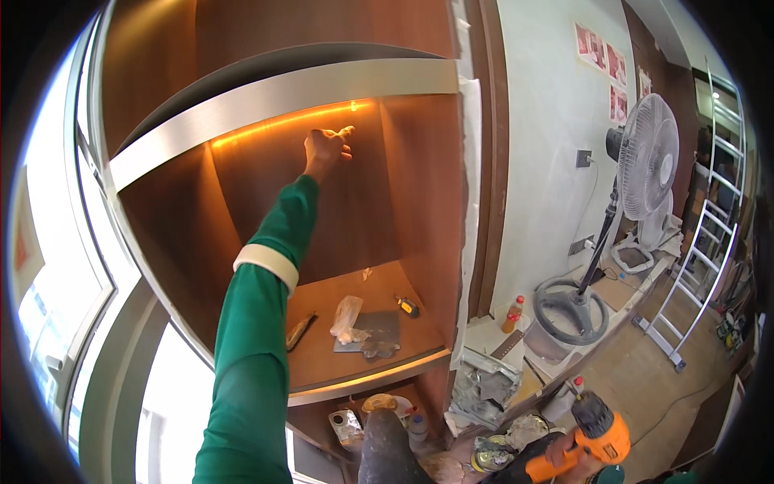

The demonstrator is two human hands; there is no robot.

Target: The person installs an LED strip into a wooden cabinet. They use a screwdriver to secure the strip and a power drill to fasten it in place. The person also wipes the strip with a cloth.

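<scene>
My left hand [326, 151], in a green sleeve, reaches up into a lit wooden cabinet compartment [306, 218]. Its fingers are curled, and thumb and forefinger come together near the back panel, just under the glowing light strip [282, 121]. Whatever they pinch is too small to name. At the lower right my right hand [568, 461] grips an orange and black cordless drill [605, 436], its chuck tilted up to the left. On the compartment floor lie a clear plastic bag [347, 316], a grey plate [389, 327], a yellow and black tool [408, 306] and a dark slim tool [301, 331].
Below, jars and tins stand in a lower compartment [322, 413] beside my knee [391, 452]. A windowed wall borders the left. To the right are a ledge with a bottle [513, 315], a pedestal fan [649, 157], crumpled foil-like material [484, 387] and a ladder [701, 242].
</scene>
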